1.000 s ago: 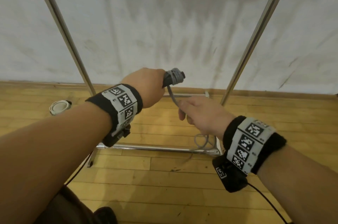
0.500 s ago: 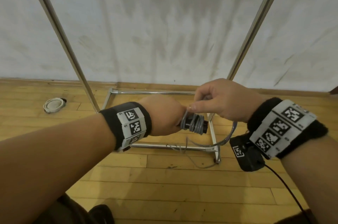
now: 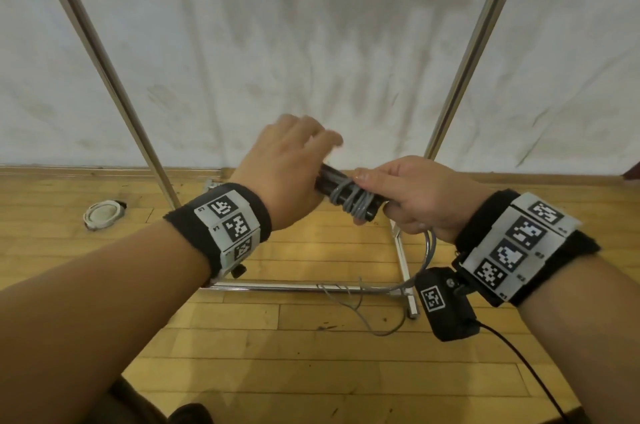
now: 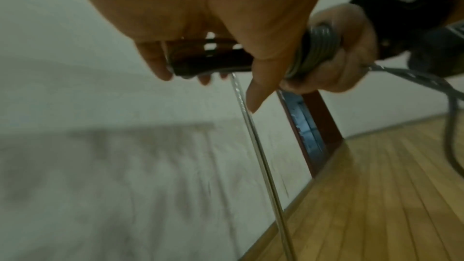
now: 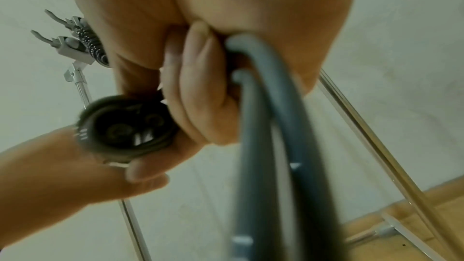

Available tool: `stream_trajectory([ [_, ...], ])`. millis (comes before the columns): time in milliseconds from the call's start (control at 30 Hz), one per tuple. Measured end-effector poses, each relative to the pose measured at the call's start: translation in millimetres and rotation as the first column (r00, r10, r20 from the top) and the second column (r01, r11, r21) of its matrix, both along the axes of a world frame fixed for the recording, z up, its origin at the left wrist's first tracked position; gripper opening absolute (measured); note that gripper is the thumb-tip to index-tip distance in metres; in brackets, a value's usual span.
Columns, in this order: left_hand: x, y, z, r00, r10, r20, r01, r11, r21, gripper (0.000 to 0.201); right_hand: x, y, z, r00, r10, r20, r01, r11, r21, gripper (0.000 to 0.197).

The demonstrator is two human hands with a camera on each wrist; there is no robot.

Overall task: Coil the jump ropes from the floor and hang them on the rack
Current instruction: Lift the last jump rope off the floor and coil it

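Note:
A jump rope's two black handles [image 3: 327, 181] lie side by side at chest height, with grey rope [image 3: 353, 203] wound round them in several turns. My left hand [image 3: 287, 174] reaches over their left end; the left wrist view shows fingers and thumb curled round the handles [image 4: 208, 61]. My right hand [image 3: 408, 198] grips the right end, thumb on the coil. In the right wrist view the loose rope [image 5: 263, 126] runs out of the right palm. It trails down [image 3: 429, 247] to the floor [image 3: 367, 316]. The rack's poles [image 3: 104, 60] stand behind.
The rack's right pole [image 3: 467, 53] and base bars [image 3: 294, 286] frame the wooden floor in front of a white wall. Hooks at the rack's top [image 5: 72, 45] show in the right wrist view. A small white coiled object [image 3: 104, 214] lies on the floor at left.
The right hand came down from above the handles to grip their right end. The left hand shifted on top of the left end. The bundle rose slightly and now lies crosswise.

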State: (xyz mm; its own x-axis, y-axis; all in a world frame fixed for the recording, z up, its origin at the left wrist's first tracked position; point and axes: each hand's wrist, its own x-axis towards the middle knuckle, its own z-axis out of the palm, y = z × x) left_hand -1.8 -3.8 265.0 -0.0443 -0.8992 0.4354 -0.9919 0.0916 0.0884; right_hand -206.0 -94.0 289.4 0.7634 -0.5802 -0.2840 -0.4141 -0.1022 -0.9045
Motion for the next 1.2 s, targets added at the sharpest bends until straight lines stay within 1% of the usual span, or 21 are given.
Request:
stream_trajectory([
  [33, 4.2, -0.8, -1.6, 0.988, 0.082, -0.130, -0.084, 0.996, -0.011, 0.067, 1.3, 0.0, -1.4, 0.997, -0.074, 0.027, 0.074, 0.997, -0.012, 0.058],
  [67, 7.1, -0.1, -2.6, 0.936, 0.159, -0.314, -0.159, 0.987, 0.026, 0.077, 3.1, 0.0, -2.9, 0.988, -0.141, 0.058, 0.142, 0.990, -0.011, 0.058],
  [100, 8.3, 1.4, -2.7, 0.818, 0.227, -0.529, -0.202, 0.974, 0.105, 0.078, 5.2, 0.5, -4.1, 0.977, -0.195, 0.090, 0.196, 0.981, -0.003, 0.059],
  [133, 6.2, 3.4, -1.4, 0.595, 0.270, -0.757, -0.169, 0.963, 0.210, 0.071, 7.5, 2.3, -4.4, 0.965, -0.233, 0.121, 0.234, 0.972, 0.004, 0.059],
  [167, 1.8, 5.2, -0.8, 0.281, 0.298, -0.913, -0.052, 0.954, 0.295, 0.067, 10.0, 5.1, -4.5, 0.956, -0.254, 0.149, 0.256, 0.967, 0.007, 0.059],
  [200, -4.2, 7.6, 0.1, -0.020, 0.332, -0.943, 0.086, 0.940, 0.329, 0.067, 12.9, 8.8, -5.1, 0.950, -0.262, 0.172, 0.266, 0.964, 0.002, 0.058],
  [233, -11.0, 10.4, 0.8, -0.217, 0.358, -0.908, 0.206, 0.926, 0.316, 0.067, 16.3, 12.5, -6.3, 0.947, -0.261, 0.190, 0.269, 0.963, -0.016, 0.055],
  [267, -17.6, 12.2, 1.4, -0.331, 0.366, -0.869, 0.288, 0.917, 0.277, 0.066, 20.5, 16.7, -7.4, 0.945, -0.257, 0.202, 0.273, 0.961, -0.053, 0.052],
  [300, -23.0, 13.4, 1.9, -0.406, 0.359, -0.841, 0.343, 0.912, 0.224, 0.062, 25.1, 21.1, -8.3, 0.943, -0.249, 0.218, 0.276, 0.956, -0.100, 0.047],
  [367, -31.9, 13.7, 3.5, -0.497, 0.334, -0.801, 0.382, 0.913, 0.144, 0.051, 31.3, 29.1, -9.6, 0.946, -0.228, 0.229, 0.278, 0.937, -0.213, 0.038],
  [433, -31.3, 16.8, 4.2, -0.522, 0.300, -0.799, 0.364, 0.925, 0.110, 0.045, 37.8, 32.8, -12.0, 0.960, -0.198, 0.196, 0.249, 0.926, -0.284, 0.035],
  [500, -31.2, 18.7, 5.3, -0.527, 0.282, -0.802, 0.349, 0.932, 0.098, 0.042, 35.6, 32.2, -12.9, 0.970, -0.172, 0.170, 0.214, 0.938, -0.274, 0.034],
  [533, -30.0, 19.2, 5.6, -0.525, 0.282, -0.803, 0.352, 0.931, 0.097, 0.040, 33.8, 31.1, -12.5, 0.977, -0.148, 0.152, 0.189, 0.934, -0.303, 0.035],
  [600, -26.0, 19.5, 7.0, -0.508, 0.294, -0.810, 0.376, 0.921, 0.099, 0.038, 30.6, 27.5, -9.8, 0.988, -0.096, 0.122, 0.136, 0.917, -0.376, 0.035],
  [700, -17.2, 19.2, 10.7, -0.468, 0.313, -0.826, 0.414, 0.904, 0.108, 0.036, 25.1, 22.4, -3.9, 0.993, -0.012, 0.113, 0.053, 0.929, -0.365, 0.030],
  [767, -12.1, 20.6, 15.1, -0.446, 0.324, -0.834, 0.441, 0.891, 0.111, 0.040, 21.2, 18.9, -0.1, 0.996, 0.029, 0.089, 0.010, 0.915, -0.403, 0.029],
  [833, -7.9, 21.3, 18.4, -0.405, 0.328, -0.854, 0.469, 0.876, 0.114, 0.045, 17.3, 16.1, 4.8, 0.997, 0.051, 0.055, -0.021, 0.891, -0.454, 0.031],
  [967, -3.4, 19.7, 20.8, -0.313, 0.325, -0.892, 0.506, 0.852, 0.132, 0.045, 12.6, 13.6, 12.7, 0.994, 0.107, -0.011, -0.096, 0.830, -0.550, 0.029],
  [1067, -0.7, 17.3, 20.5, -0.246, 0.313, -0.917, 0.488, 0.858, 0.162, 0.043, 6.4, 9.6, 15.3, 0.998, 0.055, -0.036, -0.066, 0.771, -0.633, 0.029],
  [1133, 0.6, 16.2, 20.6, -0.201, 0.292, -0.935, 0.478, 0.862, 0.167, 0.039, 1.0, 6.7, 16.2, 0.996, 0.057, -0.062, -0.083, 0.768, -0.636, 0.033],
  [1200, 1.1, 15.3, 21.4, -0.175, 0.267, -0.948, 0.481, 0.863, 0.154, 0.031, -4.2, 3.5, 15.7, 0.990, 0.105, -0.091, -0.138, 0.791, -0.596, 0.034],
])
